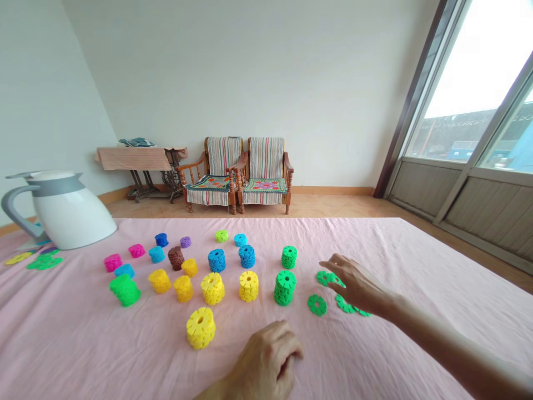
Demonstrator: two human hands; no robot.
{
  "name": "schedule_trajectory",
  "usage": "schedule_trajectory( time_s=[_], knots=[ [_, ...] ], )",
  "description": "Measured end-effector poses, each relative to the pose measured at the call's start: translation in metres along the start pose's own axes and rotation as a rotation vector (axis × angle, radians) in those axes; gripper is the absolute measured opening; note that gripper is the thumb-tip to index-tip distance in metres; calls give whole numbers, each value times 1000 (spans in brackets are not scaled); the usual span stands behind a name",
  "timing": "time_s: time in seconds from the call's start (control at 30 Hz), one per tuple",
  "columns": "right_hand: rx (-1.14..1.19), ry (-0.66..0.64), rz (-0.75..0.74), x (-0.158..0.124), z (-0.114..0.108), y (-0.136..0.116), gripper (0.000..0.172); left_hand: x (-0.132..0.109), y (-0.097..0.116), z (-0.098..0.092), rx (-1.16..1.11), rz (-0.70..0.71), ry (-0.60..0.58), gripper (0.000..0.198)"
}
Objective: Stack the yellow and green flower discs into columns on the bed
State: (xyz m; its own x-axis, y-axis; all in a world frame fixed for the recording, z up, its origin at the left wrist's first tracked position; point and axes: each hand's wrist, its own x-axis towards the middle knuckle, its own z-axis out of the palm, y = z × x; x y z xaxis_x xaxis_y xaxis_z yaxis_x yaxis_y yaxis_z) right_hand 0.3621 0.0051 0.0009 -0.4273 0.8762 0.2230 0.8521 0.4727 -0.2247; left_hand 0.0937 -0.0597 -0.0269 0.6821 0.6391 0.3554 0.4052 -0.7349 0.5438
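My right hand (356, 283) reaches over the loose green snowflake discs (317, 305) on the right, fingers stretched out and apart. Some of those discs are partly hidden beneath it. My left hand (268, 355) rests on the cloth near the front, its fingers curled in with nothing visible in them. Between the hands stands a tall green stack of discs (285, 288), with a shorter green stack (288, 256) behind it. A yellow stack (200, 328) is left of my left hand, and another yellow stack (249, 286) stands farther back.
More stacks fill the left and middle: blue (216, 260), brown (175, 258), pink (112, 263) and a leaning green one (125, 290). A white jug (73, 214) stands at far left beside loose discs (45, 261). Pink cloth (400, 250) covers the table; two chairs (266, 172) are beyond.
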Motion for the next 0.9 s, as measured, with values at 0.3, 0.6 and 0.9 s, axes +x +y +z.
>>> schedule_trajectory(
  time_s=[0.3, 0.6, 0.9],
  knots=[
    [243, -217, -54, -5, -9, -40, 24, 0, -3, 1, 1, -1, -8, 34],
    [282, -213, -3, -3, -3, -39, 26, 1, -5, 2, 1, 18, -8, 38],
    [192, -186, -50, -4, -1, -43, 26, 2, -14, 3, 12, 78, 0, 38]
  ],
)
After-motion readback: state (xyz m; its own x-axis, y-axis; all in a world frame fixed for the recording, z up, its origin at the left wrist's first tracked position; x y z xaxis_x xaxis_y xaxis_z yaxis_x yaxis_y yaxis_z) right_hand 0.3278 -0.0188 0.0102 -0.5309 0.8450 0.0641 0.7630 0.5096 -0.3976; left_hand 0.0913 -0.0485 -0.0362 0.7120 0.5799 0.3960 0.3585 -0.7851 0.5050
